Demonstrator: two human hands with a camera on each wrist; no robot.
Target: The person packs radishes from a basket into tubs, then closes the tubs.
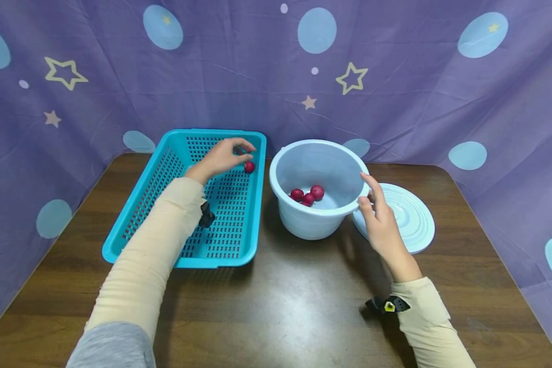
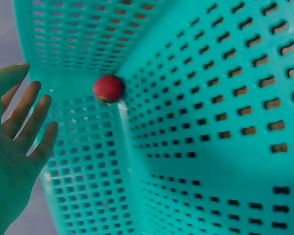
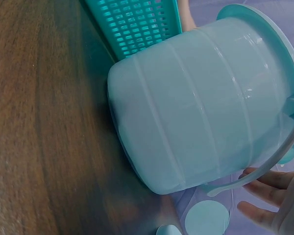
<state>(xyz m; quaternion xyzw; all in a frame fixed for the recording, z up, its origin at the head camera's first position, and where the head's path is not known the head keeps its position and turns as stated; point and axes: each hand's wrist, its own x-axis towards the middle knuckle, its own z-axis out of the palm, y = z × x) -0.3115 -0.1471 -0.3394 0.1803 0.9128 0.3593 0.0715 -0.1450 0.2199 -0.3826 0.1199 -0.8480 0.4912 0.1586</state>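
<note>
My left hand (image 1: 225, 155) is inside the turquoise basket (image 1: 230, 250), its fingers bent and apart with nothing held. Just below the fingertips, at the basket's far right, lies a small red radish (image 1: 249, 167); the left wrist view shows a gap between hand and radish (image 2: 108, 88). My right hand (image 1: 381, 221) holds the rim of a pale blue bucket (image 1: 310, 222) at its right side. In the right wrist view, several fingers (image 3: 267, 191) lie outside the bucket (image 3: 201, 107) by its handle (image 3: 264, 169). Several radishes (image 1: 308, 198) sit on the bucket's bottom.
A round pale blue lid (image 1: 409, 217) lies on the brown wooden table (image 1: 294, 306), right of the bucket and partly behind my right hand. The basket stands left of the bucket, a narrow gap between them. A purple curtain (image 1: 257, 76) hangs behind the table.
</note>
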